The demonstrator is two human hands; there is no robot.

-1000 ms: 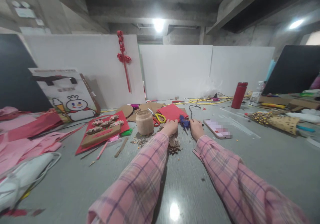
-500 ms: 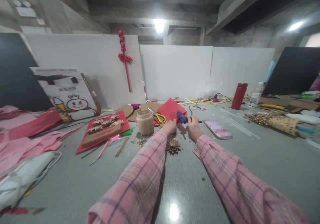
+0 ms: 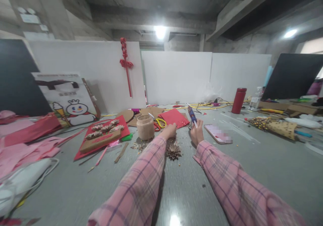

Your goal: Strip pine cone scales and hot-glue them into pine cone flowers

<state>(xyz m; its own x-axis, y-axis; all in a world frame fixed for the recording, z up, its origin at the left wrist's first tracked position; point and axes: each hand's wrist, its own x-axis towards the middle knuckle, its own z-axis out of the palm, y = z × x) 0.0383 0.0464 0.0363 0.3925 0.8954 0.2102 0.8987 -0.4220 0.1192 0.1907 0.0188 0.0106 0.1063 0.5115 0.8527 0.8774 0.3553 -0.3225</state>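
My left hand (image 3: 169, 131) is closed at the near edge of a red card (image 3: 174, 117), its fingertips against the paper. Small reddish bits show on the card's near right part. In my right hand (image 3: 196, 133) is a blue hot glue gun (image 3: 191, 114), gripped beside the card and tilted upward, apart from it. Just below my left hand sits a brown pinecone flower (image 3: 174, 151). To the left stand a tan jar (image 3: 145, 127) and yellow-handled scissors (image 3: 160, 122), with small crumbs scattered by the jar.
Pinecone flowers and a cardboard strip lie on a red sheet (image 3: 121, 121) at left. A phone (image 3: 218, 134) rests right of my right hand. Farther right are a red thermos (image 3: 238, 101), a water bottle (image 3: 255, 99) and a wrapped bouquet (image 3: 277, 126). White boards stand behind.
The glue gun has swung from lying sideways over the card to pointing upward, away from it. The red card has turned and lies flatter. My left hand stays by its edge.
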